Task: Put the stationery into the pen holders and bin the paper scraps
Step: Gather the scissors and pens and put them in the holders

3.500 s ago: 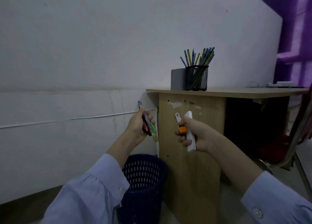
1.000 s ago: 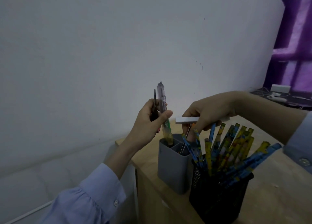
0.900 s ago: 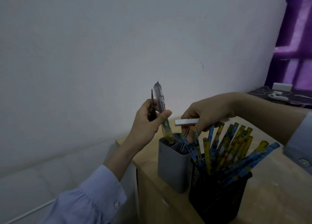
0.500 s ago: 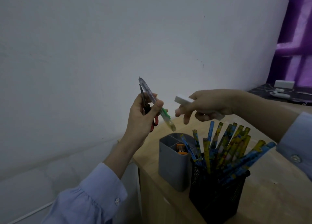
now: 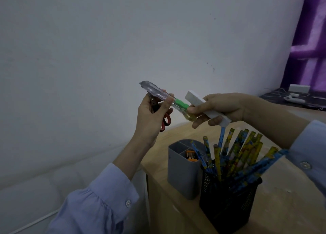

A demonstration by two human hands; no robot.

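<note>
My left hand (image 5: 153,115) grips a clear pen with a green clip (image 5: 158,94) and red-handled scissors (image 5: 165,121), held above the desk. My right hand (image 5: 220,108) holds a white rectangular bar (image 5: 206,108), and its thumb and forefinger pinch the pen's yellowish lower end. Below stand a grey divided pen holder (image 5: 183,173) with a small orange item (image 5: 191,156) inside, and a black mesh holder (image 5: 229,203) full of several blue-and-yellow patterned pencils (image 5: 236,154).
The wooden desk (image 5: 282,207) has its left edge close beside the grey holder, near a white wall (image 5: 105,48). At the far right lie a dark surface with white cables and devices (image 5: 298,92) and a purple wall.
The orange item left my right hand and now sits in the grey holder. Both hands rose, the pen tilted flatter, and my right fingers took hold of its lower end.
</note>
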